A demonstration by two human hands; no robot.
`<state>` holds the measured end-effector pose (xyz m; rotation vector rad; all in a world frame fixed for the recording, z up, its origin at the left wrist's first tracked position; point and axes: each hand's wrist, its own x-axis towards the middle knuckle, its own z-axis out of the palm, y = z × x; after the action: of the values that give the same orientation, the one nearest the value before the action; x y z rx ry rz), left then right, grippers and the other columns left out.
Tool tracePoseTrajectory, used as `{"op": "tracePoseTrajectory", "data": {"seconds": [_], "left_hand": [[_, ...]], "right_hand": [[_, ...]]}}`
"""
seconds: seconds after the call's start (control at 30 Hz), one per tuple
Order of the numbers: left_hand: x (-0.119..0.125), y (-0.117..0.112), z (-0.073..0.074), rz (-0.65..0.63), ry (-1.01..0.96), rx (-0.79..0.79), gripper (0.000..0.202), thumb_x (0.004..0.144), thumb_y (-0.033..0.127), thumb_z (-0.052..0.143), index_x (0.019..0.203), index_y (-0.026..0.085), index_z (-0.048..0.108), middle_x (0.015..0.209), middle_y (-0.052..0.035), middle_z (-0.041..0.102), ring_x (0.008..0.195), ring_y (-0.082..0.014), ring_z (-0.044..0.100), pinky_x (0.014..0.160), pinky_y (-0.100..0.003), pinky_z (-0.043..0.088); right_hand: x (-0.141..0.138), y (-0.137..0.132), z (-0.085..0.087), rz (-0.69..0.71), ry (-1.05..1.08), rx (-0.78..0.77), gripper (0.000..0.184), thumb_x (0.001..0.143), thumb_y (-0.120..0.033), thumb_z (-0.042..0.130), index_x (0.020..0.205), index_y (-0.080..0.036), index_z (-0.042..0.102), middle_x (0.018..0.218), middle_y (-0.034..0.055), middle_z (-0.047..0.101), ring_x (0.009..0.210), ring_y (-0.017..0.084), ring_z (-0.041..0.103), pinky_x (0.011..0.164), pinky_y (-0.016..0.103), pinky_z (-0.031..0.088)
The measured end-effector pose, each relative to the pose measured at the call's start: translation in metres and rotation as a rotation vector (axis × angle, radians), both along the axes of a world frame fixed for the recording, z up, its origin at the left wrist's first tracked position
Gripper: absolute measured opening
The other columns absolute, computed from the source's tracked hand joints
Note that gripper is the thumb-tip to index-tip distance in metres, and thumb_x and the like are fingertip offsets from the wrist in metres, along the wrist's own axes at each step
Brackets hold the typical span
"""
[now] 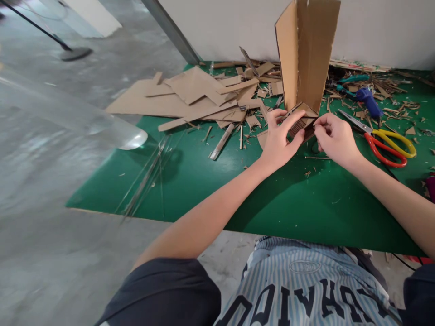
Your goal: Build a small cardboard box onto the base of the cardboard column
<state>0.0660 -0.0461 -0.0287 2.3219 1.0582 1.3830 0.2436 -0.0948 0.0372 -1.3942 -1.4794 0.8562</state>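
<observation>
A small brown cardboard piece [310, 111] with ridged, dark-edged sides sits low on the green table, at the foot of a tall folded cardboard panel [311, 50]. My left hand [280, 136] grips its left and front sides, thumb in front and fingers over the top. At its right corner my right hand [335, 136] is closed in a pinch; whatever lies between those fingertips is too small to make out. Whether the small piece is joined to the tall panel cannot be told. Below my right hand a thin stick [317, 158] lies on the table.
Scissors [387, 140] with red and yellow handles lie right of my right hand, a blue glue gun [369, 102] behind them. Cardboard sheets and scraps [197, 90] cover the table's back left. A clear tube [129, 136] and thin clear strips [146, 179] are at the left.
</observation>
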Motion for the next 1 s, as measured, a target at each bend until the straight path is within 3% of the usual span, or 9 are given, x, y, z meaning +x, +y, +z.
{"op": "tracePoseTrajectory", "data": {"seconds": [0.1,0.2,0.33,0.43,0.53,0.63,0.7,0.87,1.0], "left_hand": [[0.003,0.002,-0.001,0.031,0.049,-0.025,0.038,0.094,0.025,0.064,0.131,0.028,0.066,0.129,-0.0103,0.043,0.134,-0.0267,0.049,0.117,-0.048,0.047],[0.006,0.002,0.008,0.024,0.105,-0.098,0.035,0.093,0.027,0.066,0.129,0.025,0.068,0.131,-0.0117,0.043,0.135,-0.0277,0.05,0.119,-0.049,0.045],[0.007,0.0,0.035,0.025,0.203,-0.183,0.029,0.1,0.028,0.055,0.124,0.021,0.072,0.131,-0.012,0.052,0.135,-0.0247,0.052,0.124,-0.044,0.04],[0.007,0.0,0.059,0.004,0.305,-0.256,0.033,0.102,0.021,0.047,0.123,0.018,0.072,0.129,-0.0116,0.059,0.123,-0.0211,0.061,0.115,-0.038,0.047],[0.008,0.003,0.08,0.002,0.452,-0.299,0.032,0.1,0.02,0.051,0.123,0.02,0.073,0.128,-0.0117,0.062,0.111,-0.0218,0.065,0.102,-0.038,0.053],[0.013,0.007,0.096,0.03,0.605,-0.277,0.027,0.096,0.02,0.056,0.113,0.024,0.076,0.118,-0.0099,0.067,0.105,-0.025,0.067,0.091,-0.04,0.054],[0.016,0.009,0.103,0.04,0.686,-0.237,0.024,0.094,0.018,0.056,0.103,0.023,0.078,0.109,-0.0086,0.071,0.101,-0.0264,0.067,0.086,-0.04,0.054],[0.021,0.01,0.111,0.026,0.81,-0.144,0.025,0.093,0.012,0.05,0.091,0.018,0.075,0.098,-0.009,0.072,0.093,-0.0244,0.067,0.081,-0.037,0.054],[0.02,0.012,0.111,-0.039,0.903,-0.032,0.028,0.096,0.01,0.044,0.101,0.012,0.071,0.106,-0.0129,0.07,0.107,-0.0289,0.067,0.087,-0.04,0.054]], "right_hand": [[0.005,0.004,-0.005,0.006,-0.154,0.091,0.008,0.086,-0.016,0.057,0.08,-0.022,0.057,0.062,-0.0023,0.057,0.056,0.012,0.052,0.061,0.028,0.039],[0.01,0.01,-0.012,0.025,-0.235,0.112,0.005,0.086,-0.017,0.058,0.084,-0.021,0.059,0.07,0.0008,0.063,0.062,0.014,0.056,0.068,0.031,0.043],[0.014,0.013,-0.02,0.035,-0.352,0.196,0.014,0.083,-0.015,0.059,0.095,-0.019,0.064,0.087,0.0064,0.072,0.077,0.02,0.067,0.076,0.035,0.051],[0.014,0.013,-0.021,-0.019,-0.396,0.199,0.018,0.081,-0.016,0.063,0.098,-0.018,0.067,0.088,0.0072,0.074,0.078,0.022,0.069,0.077,0.039,0.055],[0.01,0.014,-0.017,-0.053,-0.255,0.041,0.01,0.083,-0.021,0.068,0.093,-0.018,0.068,0.078,0.0051,0.071,0.065,0.018,0.065,0.064,0.034,0.056],[0.004,0.015,-0.01,0.014,0.104,-0.269,0.005,0.089,-0.021,0.065,0.093,-0.019,0.065,0.078,0.0021,0.068,0.052,0.011,0.059,0.045,0.024,0.048],[0.002,0.016,-0.007,0.045,0.296,-0.39,0.006,0.094,-0.024,0.062,0.092,-0.019,0.063,0.082,0.001,0.067,0.051,0.007,0.057,0.04,0.02,0.044],[-0.003,0.017,-0.005,0.03,0.472,-0.419,0.021,0.099,-0.02,0.06,0.078,-0.016,0.059,0.077,-0.0001,0.062,0.054,0.004,0.057,0.039,0.015,0.043],[0.0,0.019,-0.001,0.039,0.328,-0.412,0.021,0.099,-0.015,0.058,0.078,-0.015,0.058,0.071,0.0001,0.06,0.058,0.007,0.059,0.046,0.02,0.05]]}}
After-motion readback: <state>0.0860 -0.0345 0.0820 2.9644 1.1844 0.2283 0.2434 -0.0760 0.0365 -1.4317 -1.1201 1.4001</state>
